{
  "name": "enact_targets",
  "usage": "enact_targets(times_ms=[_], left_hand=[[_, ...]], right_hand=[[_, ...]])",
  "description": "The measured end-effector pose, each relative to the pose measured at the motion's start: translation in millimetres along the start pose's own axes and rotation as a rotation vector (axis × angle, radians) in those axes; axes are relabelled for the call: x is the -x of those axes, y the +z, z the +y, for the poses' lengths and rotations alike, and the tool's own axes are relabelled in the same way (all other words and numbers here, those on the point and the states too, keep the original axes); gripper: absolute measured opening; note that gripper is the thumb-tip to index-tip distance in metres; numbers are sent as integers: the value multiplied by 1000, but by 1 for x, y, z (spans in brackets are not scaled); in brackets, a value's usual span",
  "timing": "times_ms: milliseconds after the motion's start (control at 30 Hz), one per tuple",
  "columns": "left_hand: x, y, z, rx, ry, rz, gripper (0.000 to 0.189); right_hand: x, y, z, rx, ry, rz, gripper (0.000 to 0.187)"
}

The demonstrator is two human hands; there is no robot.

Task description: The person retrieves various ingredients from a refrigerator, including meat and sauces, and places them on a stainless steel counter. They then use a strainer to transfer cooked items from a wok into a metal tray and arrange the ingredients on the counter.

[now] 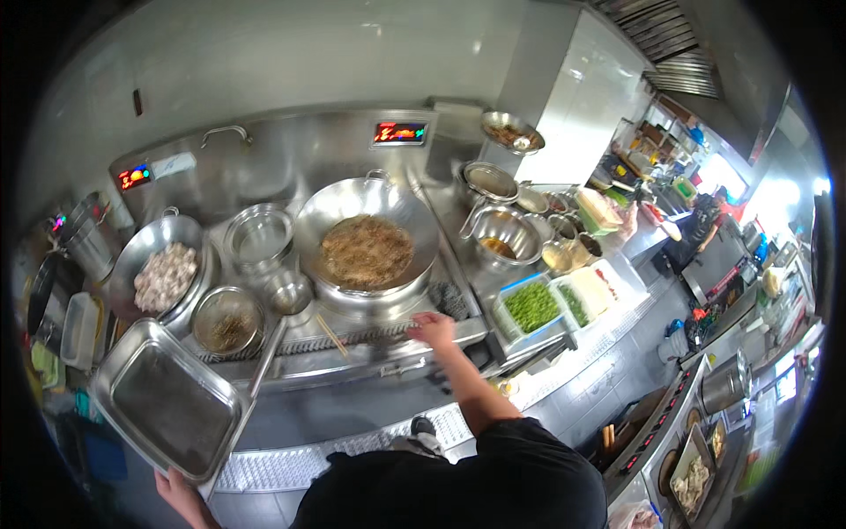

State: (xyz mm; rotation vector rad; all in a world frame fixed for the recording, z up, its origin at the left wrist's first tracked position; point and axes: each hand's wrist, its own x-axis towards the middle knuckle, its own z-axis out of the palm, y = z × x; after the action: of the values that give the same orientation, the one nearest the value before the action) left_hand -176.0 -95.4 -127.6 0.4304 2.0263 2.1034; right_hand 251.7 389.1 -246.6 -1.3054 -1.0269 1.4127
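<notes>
My left hand (177,490) grips the near edge of a deep rectangular stainless-steel tray (172,403), which tilts and holds nothing visible. Over the front of the stove, my right hand (433,328) has its fingers slightly bent, with nothing seen in them. Beyond it a large wok (410,211) holds bubbling brown oil (367,251). A long-handled steel ladle (291,294) lies left of that wok, its handle reaching towards the tray's right corner. Further left, a second wok (168,228) contains pale chopped pieces (166,278), perhaps raw meat.
Between the woks stand a round metal pot (258,241) and a strainer bowl (228,324) with dark bits. Chopsticks (332,335) lie near the stove's front edge. At right are a steel bowl (502,235) and a tub of chopped greens (531,307). A person (707,221) stands further off.
</notes>
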Motion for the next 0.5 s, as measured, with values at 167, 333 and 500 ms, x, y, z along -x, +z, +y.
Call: enact_targets(times_ms=[167, 333, 500], left_hand=[[88, 67, 21, -228, -188, 200, 50], [118, 118, -4, -239, -234, 379, 36], [156, 209, 29, -143, -302, 216, 31]], right_hand=[[-143, -199, -179, -383, -252, 57, 36], [-226, -157, -342, -895, 37, -210, 78], [-338, -156, -398, -1320, 14, -341, 24]])
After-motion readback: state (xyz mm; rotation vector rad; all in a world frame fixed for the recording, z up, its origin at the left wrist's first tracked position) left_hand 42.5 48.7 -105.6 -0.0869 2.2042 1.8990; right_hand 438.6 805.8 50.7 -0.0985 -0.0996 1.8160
